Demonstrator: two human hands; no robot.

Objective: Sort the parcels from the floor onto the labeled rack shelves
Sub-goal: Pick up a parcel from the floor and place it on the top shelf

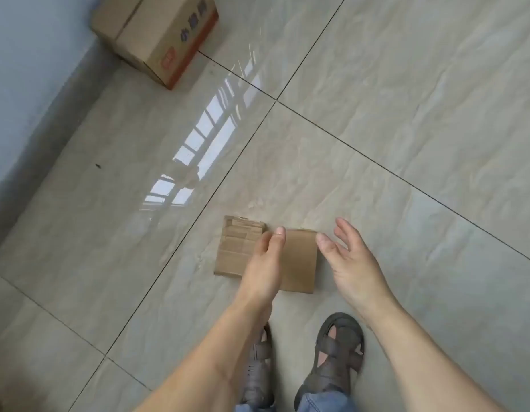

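Observation:
A small flat brown cardboard parcel [296,260] lies on the tiled floor just ahead of my feet, its left part taped over. My left hand [265,263] hangs over the middle of it, fingers loosely together, holding nothing that I can see. My right hand [350,257] is spread with fingers apart beside the parcel's right edge, not touching it. A larger cardboard box [156,34] with orange and blue print sits on the floor at the far upper left, near the wall. No rack is in view.
A grey wall [23,84] runs along the left side. Glossy beige floor tiles [406,114] reflect a window at centre left. My sandalled feet [338,352] stand right behind the small parcel.

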